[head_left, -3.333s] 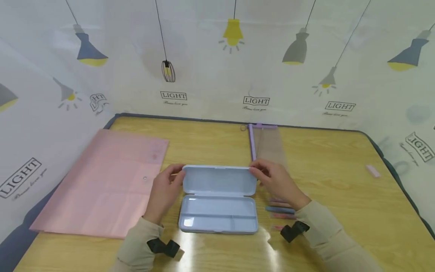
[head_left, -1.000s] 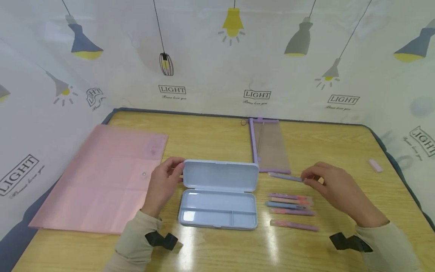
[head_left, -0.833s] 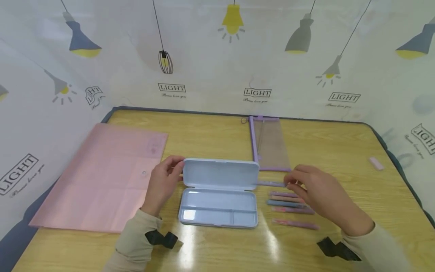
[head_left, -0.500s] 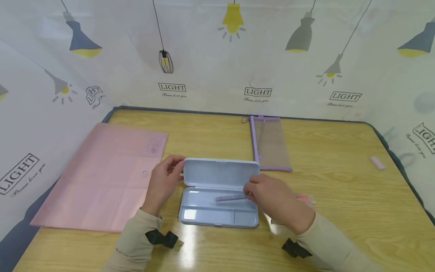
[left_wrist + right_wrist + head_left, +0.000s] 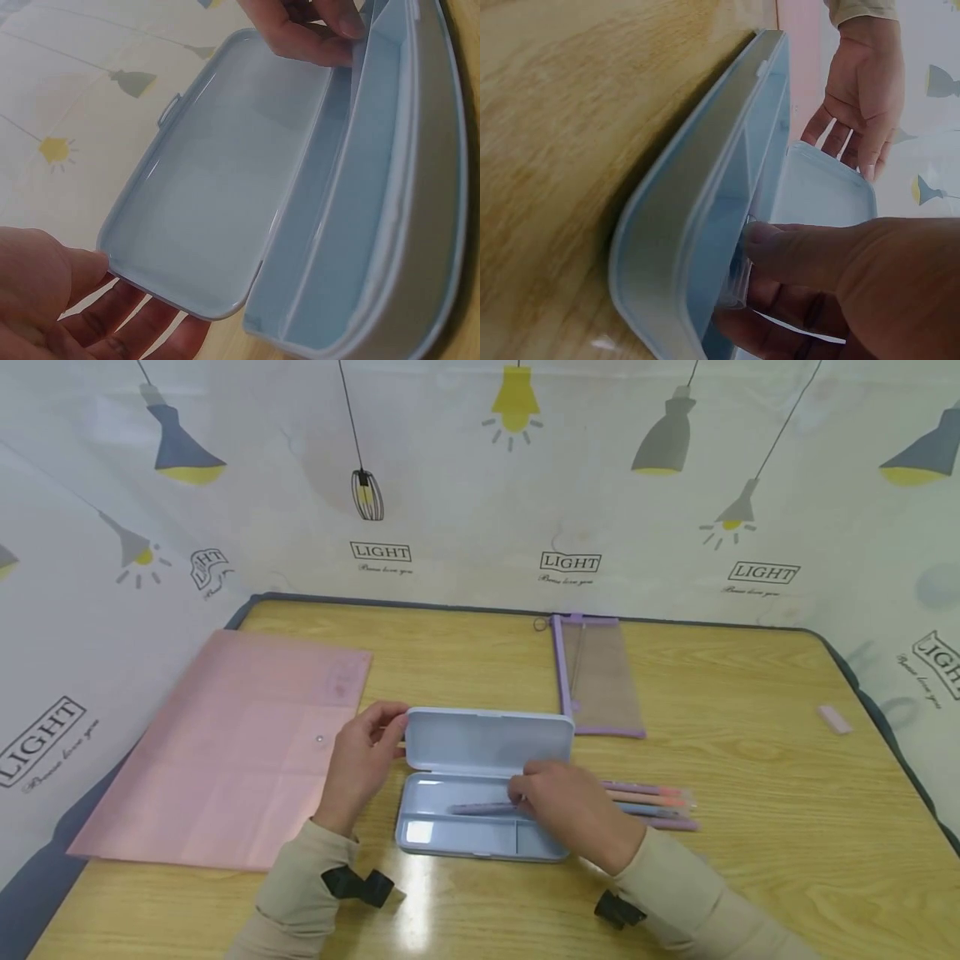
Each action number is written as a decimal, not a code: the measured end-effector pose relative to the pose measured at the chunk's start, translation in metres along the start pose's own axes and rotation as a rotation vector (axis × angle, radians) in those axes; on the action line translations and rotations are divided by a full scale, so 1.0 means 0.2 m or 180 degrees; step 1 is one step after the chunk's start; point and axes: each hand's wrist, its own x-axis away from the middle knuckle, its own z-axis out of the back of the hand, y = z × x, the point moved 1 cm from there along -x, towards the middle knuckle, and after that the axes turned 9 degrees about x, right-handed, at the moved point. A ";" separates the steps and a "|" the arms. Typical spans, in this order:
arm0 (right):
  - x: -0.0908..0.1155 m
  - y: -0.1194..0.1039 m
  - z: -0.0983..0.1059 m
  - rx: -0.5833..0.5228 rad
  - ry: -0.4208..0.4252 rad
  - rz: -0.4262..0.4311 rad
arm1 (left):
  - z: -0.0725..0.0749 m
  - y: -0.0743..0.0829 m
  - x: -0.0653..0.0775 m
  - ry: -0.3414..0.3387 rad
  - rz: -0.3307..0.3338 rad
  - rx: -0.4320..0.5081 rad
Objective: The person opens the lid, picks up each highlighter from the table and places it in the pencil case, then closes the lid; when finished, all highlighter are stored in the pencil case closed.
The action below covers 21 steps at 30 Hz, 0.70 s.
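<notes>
A light blue pencil case [image 5: 457, 837] lies on the table with its lid [image 5: 487, 741] raised. My left hand [image 5: 360, 768] pinches the lid's left edge, thumb in front and fingers behind, as the left wrist view confirms. Over the case's right part, my right hand [image 5: 581, 814] pinches a slim purple pen [image 5: 480, 809] by its right end. The pen lies lengthwise in the long back compartment; whether it touches the bottom cannot be told. In the right wrist view its clear end [image 5: 739, 281] shows between thumb and fingers. The front compartments hold nothing visible.
Several pens [image 5: 660, 810] lie right of the case, partly behind my right hand. A purple-edged zip pouch [image 5: 603, 681] is behind it. A pink folder [image 5: 225, 752] lies at left, a small pink eraser [image 5: 834, 719] far right. A printed curtain [image 5: 465, 485] surrounds the table.
My right hand left the lid, picked up the purple pen from right of the case and carried it left into the back compartment. My left hand still holds the lid.
</notes>
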 end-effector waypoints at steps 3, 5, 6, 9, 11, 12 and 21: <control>0.00 0.00 -0.01 -0.0049 -0.0061 -0.0007 | 0.00 0.00 0.00 0.0005 -0.0005 0.0008; -0.01 0.00 -0.01 -0.0087 -0.0096 -0.0018 | 0.00 0.00 0.00 0.0006 -0.0018 0.0021; -0.01 0.00 -0.02 -0.0113 -0.0113 -0.0028 | 0.00 0.00 0.00 0.0004 -0.0027 0.0029; 0.00 0.00 -0.01 -0.0194 -0.0143 -0.0062 | 0.00 0.00 0.00 -0.0009 -0.0049 0.0058; 0.01 0.00 0.00 -0.0272 -0.0142 -0.0090 | 0.00 -0.01 0.00 -0.0013 -0.0051 0.0065; 0.02 0.01 0.01 -0.0309 -0.0127 -0.0106 | 0.00 -0.01 0.00 -0.0012 -0.0048 0.0069; 0.19 0.27 0.18 -0.0684 0.0251 -0.0602 | 0.00 -0.01 0.00 -0.0005 -0.0068 0.0047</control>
